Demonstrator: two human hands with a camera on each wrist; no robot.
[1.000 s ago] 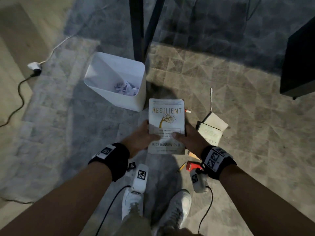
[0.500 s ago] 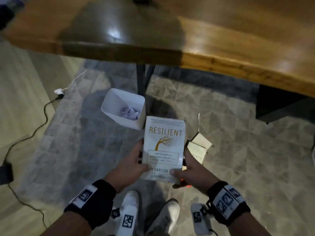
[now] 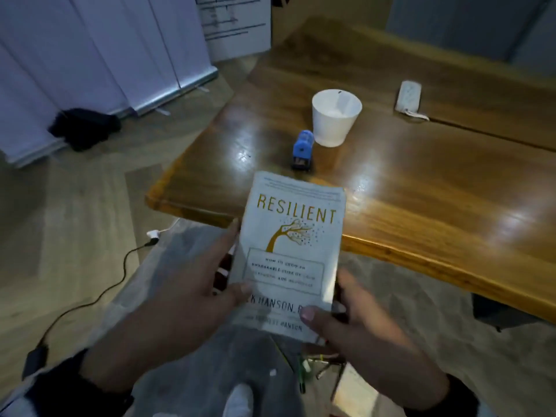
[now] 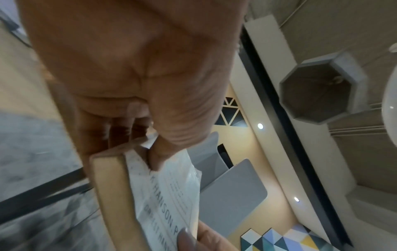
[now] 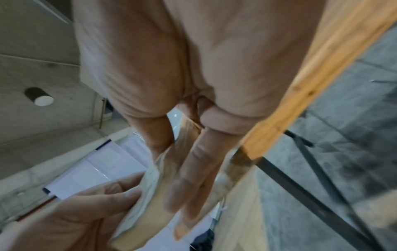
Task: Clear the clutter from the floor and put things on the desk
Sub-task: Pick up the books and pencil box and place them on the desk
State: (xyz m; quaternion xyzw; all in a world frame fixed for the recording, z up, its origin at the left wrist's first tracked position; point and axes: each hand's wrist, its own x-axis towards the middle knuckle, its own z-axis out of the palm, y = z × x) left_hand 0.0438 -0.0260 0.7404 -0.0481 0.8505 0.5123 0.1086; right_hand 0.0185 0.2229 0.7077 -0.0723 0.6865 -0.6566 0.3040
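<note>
Both hands hold a white paperback titled "Resilient" [image 3: 293, 251] in the air, its far end over the near edge of the wooden desk [image 3: 421, 182]. My left hand [image 3: 192, 299] grips the book's left side, thumb on the cover and fingers underneath. My right hand [image 3: 355, 323] pinches the lower right corner with its thumb on the cover. In the left wrist view the book [image 4: 163, 191] shows its page edge. The right wrist view has my fingers [image 5: 193, 171] lying along the book's [image 5: 150, 203] underside.
On the desk stand a white cup [image 3: 335, 117], a blue pencil sharpener [image 3: 303, 150] and a white remote [image 3: 407, 96]. Pens and small items [image 3: 319, 368] lie on the rug by my feet. A black cable and charger [image 3: 90, 302] run across the floor at left.
The book has been lifted from floor level up to the desk edge. The view has swung up from the rug and bin to the desktop. Both hands keep their hold.
</note>
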